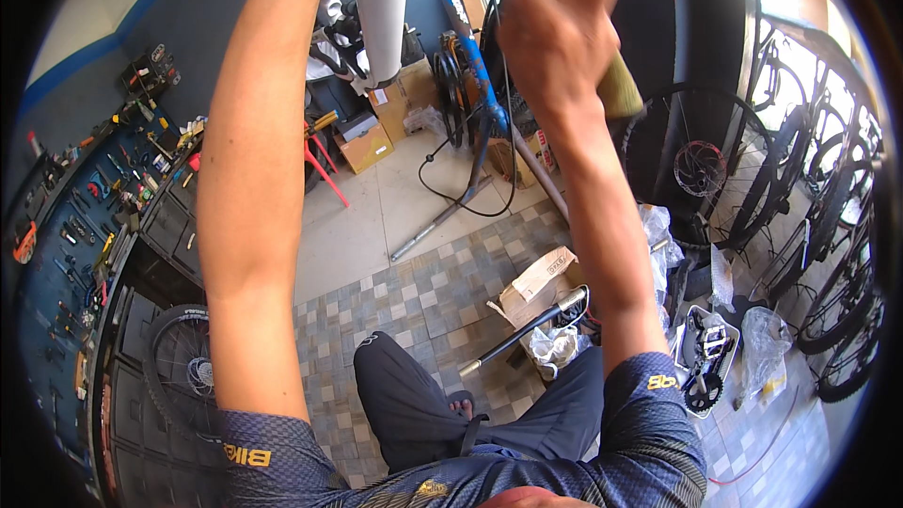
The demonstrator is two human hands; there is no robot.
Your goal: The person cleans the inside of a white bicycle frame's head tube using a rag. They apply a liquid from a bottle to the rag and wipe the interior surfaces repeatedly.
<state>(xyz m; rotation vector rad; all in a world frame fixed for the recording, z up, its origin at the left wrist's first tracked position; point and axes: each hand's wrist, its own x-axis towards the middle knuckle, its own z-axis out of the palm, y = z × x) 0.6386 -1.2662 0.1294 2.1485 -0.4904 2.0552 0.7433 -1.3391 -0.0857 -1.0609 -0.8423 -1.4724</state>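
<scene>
My right hand (555, 42) is raised at the top, right of centre, smeared by motion. Its fingers are closed around an olive-yellow tool handle (619, 87), whose thick end sticks out below the palm; the tool's working end cannot be made out. My left forearm (252, 132) reaches up past the top edge, so the left hand is out of sight. Between the arms hangs a pale grey bicycle frame (381, 14), cut off by the top edge. Beside it rises a blue repair stand (478, 71), with a thin black cable (509, 160) looping around its lower part.
Tools line a blue wall board (56, 263) on the left, above dark drawers (141, 357). Cardboard boxes (365, 146) and a red stool (324, 167) stand behind. An open carton (538, 287), crank parts (705, 357) and plastic wrap lie at the right. Several bicycles (828, 216) line the right side.
</scene>
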